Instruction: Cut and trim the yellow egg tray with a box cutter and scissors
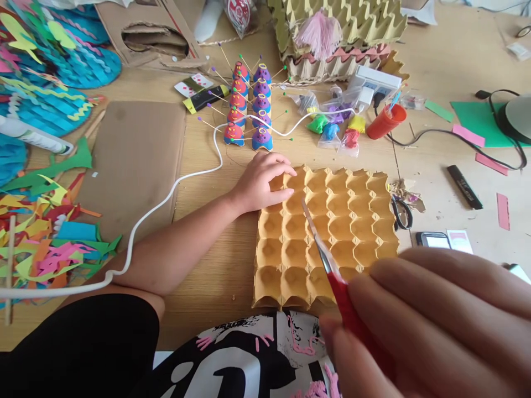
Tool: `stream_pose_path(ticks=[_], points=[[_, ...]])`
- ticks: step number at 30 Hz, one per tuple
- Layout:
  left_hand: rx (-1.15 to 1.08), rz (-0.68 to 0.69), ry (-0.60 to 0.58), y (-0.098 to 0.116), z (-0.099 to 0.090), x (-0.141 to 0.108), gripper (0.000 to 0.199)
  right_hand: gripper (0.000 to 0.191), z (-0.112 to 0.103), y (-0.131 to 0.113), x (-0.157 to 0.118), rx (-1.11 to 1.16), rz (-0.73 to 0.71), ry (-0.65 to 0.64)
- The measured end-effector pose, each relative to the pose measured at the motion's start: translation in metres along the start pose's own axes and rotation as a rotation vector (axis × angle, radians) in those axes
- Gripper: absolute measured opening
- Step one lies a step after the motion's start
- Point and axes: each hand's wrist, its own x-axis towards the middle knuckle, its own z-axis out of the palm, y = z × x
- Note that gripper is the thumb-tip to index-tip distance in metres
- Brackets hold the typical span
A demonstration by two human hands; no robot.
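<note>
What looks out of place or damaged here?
The white cable: it strings past the painted figures and crosses the left forearm, so it might snag. Also, a ragged scrap lies just right of the egg tray. No obvious tray damage.

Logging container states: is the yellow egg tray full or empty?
The egg tray looks empty: visible cups show bare surfaces. Behind the left hand or right hand, cannot tell.

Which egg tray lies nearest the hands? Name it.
The yellow-orange tray, its far-left corner under the left hand; the other trays are stacked farther back.
</note>
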Motion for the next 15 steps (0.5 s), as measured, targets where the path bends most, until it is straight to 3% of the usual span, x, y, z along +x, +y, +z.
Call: stream_pose_path(ticks=[8, 15], points=[[-0.012, -0.051, -0.015, 0.001, 0.002, 0.000, 0.036, 0.024, 0.035, 0.069, 0.062, -0.019, 0.002, -0.008], [-0.032, -0.051, -0.032, 0.000, 0.002, 0.001, 0.040, 0.013, 0.064, 0.090, 0.061, -0.067, -0.206, -0.017]])
